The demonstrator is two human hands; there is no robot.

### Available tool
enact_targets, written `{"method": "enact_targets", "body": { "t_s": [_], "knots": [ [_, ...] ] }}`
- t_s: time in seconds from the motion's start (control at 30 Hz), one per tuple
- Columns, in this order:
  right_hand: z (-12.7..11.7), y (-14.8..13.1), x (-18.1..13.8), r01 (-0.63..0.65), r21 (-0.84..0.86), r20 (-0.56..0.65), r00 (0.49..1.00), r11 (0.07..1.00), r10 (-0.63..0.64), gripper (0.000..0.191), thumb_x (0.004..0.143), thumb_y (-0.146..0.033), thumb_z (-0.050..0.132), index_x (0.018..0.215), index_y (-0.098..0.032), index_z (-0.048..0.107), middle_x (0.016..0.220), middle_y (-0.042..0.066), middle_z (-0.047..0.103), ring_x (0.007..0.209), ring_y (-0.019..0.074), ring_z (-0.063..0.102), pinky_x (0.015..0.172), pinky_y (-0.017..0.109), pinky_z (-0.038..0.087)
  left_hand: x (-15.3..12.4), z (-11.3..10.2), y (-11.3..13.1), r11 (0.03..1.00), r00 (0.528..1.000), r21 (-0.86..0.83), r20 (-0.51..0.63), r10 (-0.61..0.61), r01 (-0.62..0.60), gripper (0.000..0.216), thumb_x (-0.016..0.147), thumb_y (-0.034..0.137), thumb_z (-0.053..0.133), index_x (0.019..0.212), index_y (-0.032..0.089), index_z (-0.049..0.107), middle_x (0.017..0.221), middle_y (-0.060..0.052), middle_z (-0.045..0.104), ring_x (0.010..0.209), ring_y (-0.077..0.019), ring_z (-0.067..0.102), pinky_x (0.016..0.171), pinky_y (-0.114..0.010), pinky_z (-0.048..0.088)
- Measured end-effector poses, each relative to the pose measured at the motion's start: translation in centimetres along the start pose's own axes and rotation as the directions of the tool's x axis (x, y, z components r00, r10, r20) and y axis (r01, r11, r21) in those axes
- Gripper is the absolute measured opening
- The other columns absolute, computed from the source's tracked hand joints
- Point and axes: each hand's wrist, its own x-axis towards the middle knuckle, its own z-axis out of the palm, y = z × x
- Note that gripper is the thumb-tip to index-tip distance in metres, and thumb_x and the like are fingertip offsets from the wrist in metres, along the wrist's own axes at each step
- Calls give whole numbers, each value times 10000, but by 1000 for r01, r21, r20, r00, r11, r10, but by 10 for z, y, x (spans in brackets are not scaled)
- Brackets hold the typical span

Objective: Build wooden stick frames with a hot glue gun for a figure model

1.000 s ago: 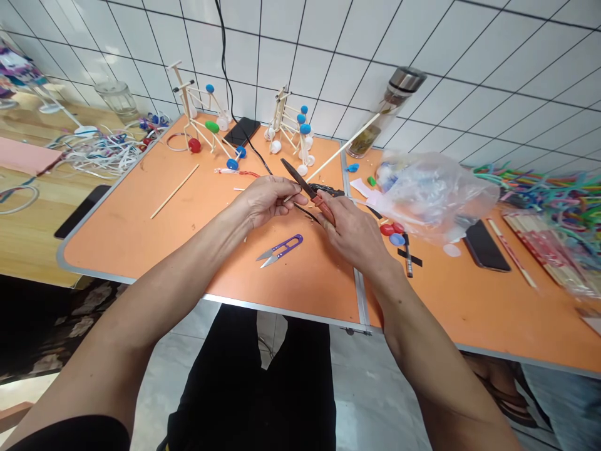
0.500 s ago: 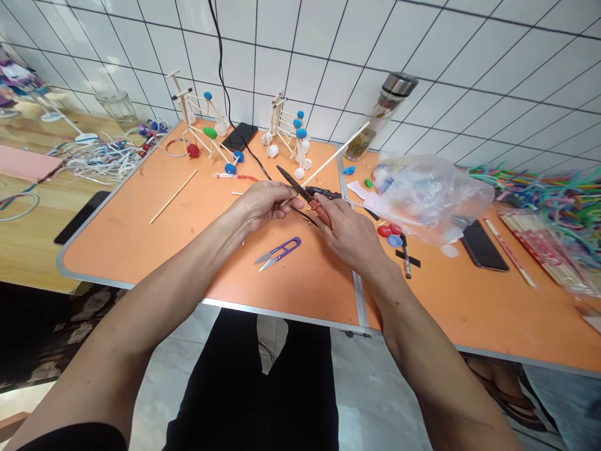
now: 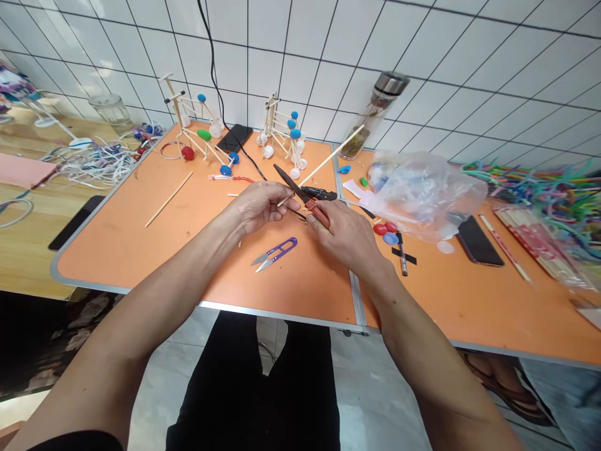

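Pinched in my left hand [image 3: 263,207] is a thin pale wooden stick [image 3: 334,154], slanting up to the right. My right hand [image 3: 345,233] is closed round the reddish-brown handle of a knife [image 3: 290,181]. Its dark blade crosses the stick close to my left fingertips; I cannot tell whether the edge bites into it. Below both hands, purple thread snips [image 3: 277,254] lie on the orange table [image 3: 291,291]. Behind the knife rests a black tool with a cord [image 3: 319,193], partly hidden.
Two stick models with coloured balls [image 3: 205,134] [image 3: 284,128] stand at the back, a phone [image 3: 235,138] between them. A loose stick [image 3: 169,199] lies left. Rightward are a bottle [image 3: 375,113], a plastic bag [image 3: 422,194], a marker [image 3: 402,254] and another phone [image 3: 479,241].
The view has shifted slightly, so the table things appear a little further left. My right hand shows more of the knife handle; both hands keep their hold.
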Motion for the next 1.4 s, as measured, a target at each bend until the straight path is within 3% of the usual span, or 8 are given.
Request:
{"method": "enact_targets", "body": {
  "t_s": [0.2, 0.4, 0.9, 1.1, 1.3, 1.4],
  "knots": [
    [-1, -2, -1, 19, -58, -14, 1000, 998, -19, 435, 1127, -446, 527, 1477, -282, 728, 1306, 129, 779, 1103, 356, 731, 829, 413, 512, 2, -2, -3, 999, 1000, 19, 14, 27, -27, 155, 933, 110, 707, 780, 125, 723, 711, -78, 787, 483, -74, 583, 469, -182, 440],
    [-1, -4, -1, 23, -104, 14, 1000, 994, -22, 480, 1126, -412, 506, 1539, -257, 694, 1403, 160, 749, 1127, 377, 730, 827, 429, 523, 0, -1, -2, 999, 999, 22, -6, 44, -44, 181, 923, 71, 708, 750, 124, 718, 674, -70, 766, 474, -64, 569, 489, -172, 439],
    [-4, -5, -1, 24, -85, 41, 999, 996, -21, 514, 1131, -420, 481, 1585, -261, 665, 1392, 162, 747, 1150, 389, 731, 832, 442, 526, -1, -1, -3, 999, 999, 6, -11, 49, -49, 174, 936, 57, 718, 776, 124, 731, 681, -71, 776, 487, -65, 585, 507, -163, 462],
    [-2, -4, -2, 21, -58, 7, 1000, 998, -21, 464, 1116, -394, 505, 1512, -263, 708, 1387, 153, 769, 1142, 375, 726, 829, 433, 514, 0, 0, -2, 999, 999, 13, -27, 44, -43, 146, 907, 60, 748, 777, 126, 733, 687, -75, 775, 492, -68, 587, 509, -171, 453],
    [-5, -6, -2, 65, -75, -51, 996, 995, -69, 351, 1109, -410, 509, 1257, -229, 771, 1108, 130, 803, 1075, 364, 686, 919, 469, 480, 0, -1, -4, 997, 998, 38, 18, 66, -67, 146, 884, 77, 766, 764, 138, 711, 700, -79, 781, 502, -71, 585, 509, -178, 449],
    [-7, -8, -4, 58, -77, -86, 994, 995, -65, 308, 1097, -423, 532, 1177, -220, 749, 1086, 126, 795, 1048, 356, 682, 914, 467, 466, -2, -2, -4, 993, 994, 64, 52, 92, -96, 135, 878, 105, 799, 780, 141, 713, 716, -79, 792, 500, -69, 584, 510, -175, 449]
  ]
}}
